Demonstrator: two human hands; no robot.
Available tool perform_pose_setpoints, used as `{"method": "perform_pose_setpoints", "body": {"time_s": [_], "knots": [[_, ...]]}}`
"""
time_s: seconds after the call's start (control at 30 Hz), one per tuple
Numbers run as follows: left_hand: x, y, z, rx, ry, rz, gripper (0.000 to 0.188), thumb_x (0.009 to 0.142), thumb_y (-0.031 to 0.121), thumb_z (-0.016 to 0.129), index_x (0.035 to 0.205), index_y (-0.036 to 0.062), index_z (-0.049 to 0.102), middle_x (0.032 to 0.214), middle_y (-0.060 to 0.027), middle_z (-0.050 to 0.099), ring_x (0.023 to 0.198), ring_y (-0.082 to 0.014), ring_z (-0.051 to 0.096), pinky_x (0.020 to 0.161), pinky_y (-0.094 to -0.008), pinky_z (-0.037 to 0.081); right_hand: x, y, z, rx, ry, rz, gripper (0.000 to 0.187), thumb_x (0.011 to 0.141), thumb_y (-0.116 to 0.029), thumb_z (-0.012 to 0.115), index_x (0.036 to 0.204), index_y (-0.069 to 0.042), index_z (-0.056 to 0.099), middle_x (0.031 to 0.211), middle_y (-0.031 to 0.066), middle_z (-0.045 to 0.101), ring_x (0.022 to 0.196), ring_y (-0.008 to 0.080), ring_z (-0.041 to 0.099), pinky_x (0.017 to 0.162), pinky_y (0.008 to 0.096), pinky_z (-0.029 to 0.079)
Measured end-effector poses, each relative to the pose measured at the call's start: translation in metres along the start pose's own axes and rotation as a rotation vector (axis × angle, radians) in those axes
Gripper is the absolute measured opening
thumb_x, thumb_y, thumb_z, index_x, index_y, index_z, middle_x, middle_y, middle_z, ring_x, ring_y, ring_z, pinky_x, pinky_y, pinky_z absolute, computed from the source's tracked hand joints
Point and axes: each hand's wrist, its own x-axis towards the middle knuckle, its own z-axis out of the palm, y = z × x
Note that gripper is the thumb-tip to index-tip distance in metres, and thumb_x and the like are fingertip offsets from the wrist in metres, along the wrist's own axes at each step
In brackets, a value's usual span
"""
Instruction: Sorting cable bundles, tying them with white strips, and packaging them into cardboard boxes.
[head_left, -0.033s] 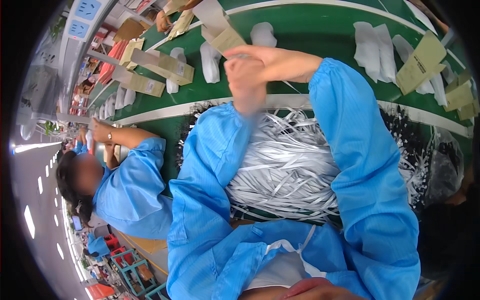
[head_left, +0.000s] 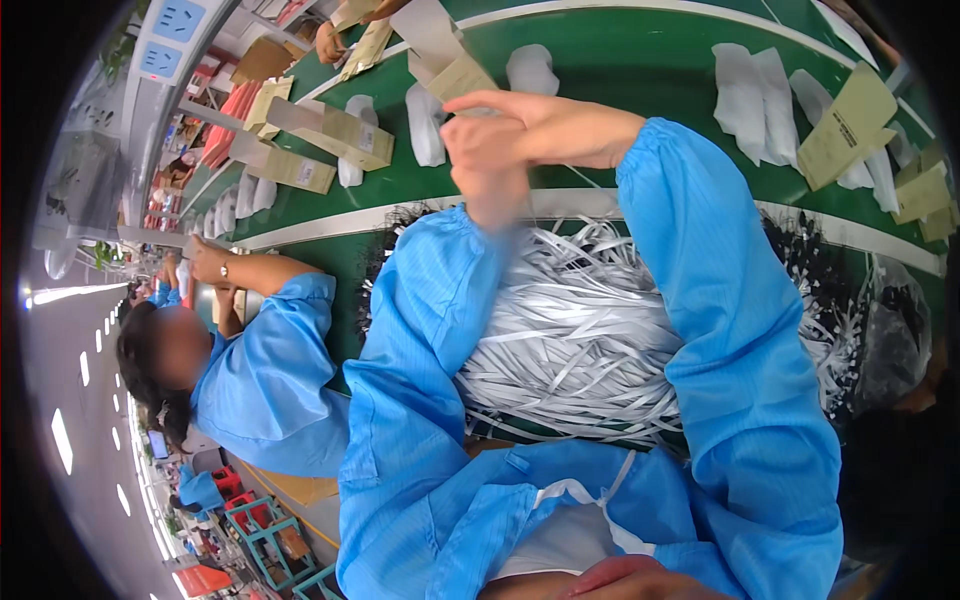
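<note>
My left hand (head_left: 487, 165) and my right hand (head_left: 575, 133) are pressed together over the near rail of the green work belt. The left hand is closed, with its fingers curled and its wrist blurred. My right hand lies across it from the right, its forefinger reaching over the left hand and its other fingers folded against it. Anything held between them is hidden. Just beyond the hands stands an open beige carton (head_left: 453, 80), with white wrapped pieces (head_left: 425, 125) near it. Below them, between my blue sleeves, lies a large heap of white flat strips (head_left: 575, 330) with black ends.
More beige cartons (head_left: 345, 140) and white wrapped pieces (head_left: 755, 105) stand on the green belt (head_left: 620, 75). A co-worker in blue (head_left: 265, 400) sits at the left. A clear plastic bag (head_left: 893, 330) is by the heap's right end. Another person's hand (head_left: 328, 45) shows at the far side.
The surroundings have shifted very slightly to the right in the view. My hands stay together in nearly the same place and pose.
</note>
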Motion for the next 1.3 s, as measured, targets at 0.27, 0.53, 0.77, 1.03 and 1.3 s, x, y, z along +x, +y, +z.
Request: {"method": "perform_pose_setpoints", "body": {"time_s": [0.27, 0.53, 0.77, 1.03, 1.3], "knots": [[0.008, 0.007, -0.002, -0.104, 0.103, -0.179, 0.013, 0.105, 0.01, 0.053, 0.096, 0.0003, 0.057, 0.098, -0.0139, 0.063, 0.092, -0.0193, 0.059, 0.086, -0.032, 0.048, -0.004, 0.004, -0.017, 0.119, -0.199, 0.14, 0.069, 0.094, -0.047, 0.07, 0.146, -0.008, 0.046, 0.13, 0.0092, 0.056, 0.119, 0.0183, 0.057, 0.092, 0.0293, 0.051], [0.008, 0.005, 0.003, -0.351, 0.188, -0.36, 0.026, 0.108, 0.026, 0.053, 0.1, 0.0016, 0.051, 0.105, -0.0137, 0.062, 0.095, -0.0176, 0.058, 0.088, -0.0308, 0.047, -0.02, -0.019, -0.028, -0.387, -0.212, 0.357, 0.042, 0.097, -0.046, 0.067, 0.101, -0.005, 0.063, 0.079, -0.0009, 0.058, 0.073, 0.0112, 0.057, 0.067, 0.0264, 0.047], [0.003, 0.005, 0.004, -0.387, 0.148, -0.399, 0.021, 0.109, 0.023, 0.051, 0.103, 0.0031, 0.051, 0.105, -0.0128, 0.062, 0.094, -0.0171, 0.057, 0.089, -0.0313, 0.045, -0.079, -0.06, -0.039, -0.551, 0.103, 0.076, 0.032, 0.103, -0.033, 0.059, 0.089, -0.004, 0.061, 0.073, -0.0006, 0.054, 0.068, 0.0083, 0.053, 0.06, 0.0274, 0.042], [0.001, 0.026, 0.008, -1.276, -0.322, -1.035, 0.042, 0.105, 0.015, 0.057, 0.142, 0.0083, 0.038, 0.125, -0.0116, 0.057, 0.11, -0.0214, 0.061, 0.093, -0.0357, 0.05, -0.068, -0.072, -0.003, -0.606, 0.352, -0.359, 0.025, 0.104, -0.026, 0.057, 0.101, -0.001, 0.063, 0.073, 0.0049, 0.054, 0.069, 0.0104, 0.051, 0.061, 0.0286, 0.042], [-0.008, 0.039, 0.002, -1.621, -1.089, -0.689, 0.043, 0.099, 0.021, 0.068, 0.134, 0.0036, 0.05, 0.15, -0.0136, 0.047, 0.12, -0.0276, 0.059, 0.106, -0.0402, 0.041, -0.016, -0.077, 0.048, -0.339, 0.6, -0.659, 0.026, 0.103, -0.027, 0.059, 0.101, -0.001, 0.065, 0.077, 0.0073, 0.059, 0.07, 0.0146, 0.054, 0.061, 0.0313, 0.045]]}}
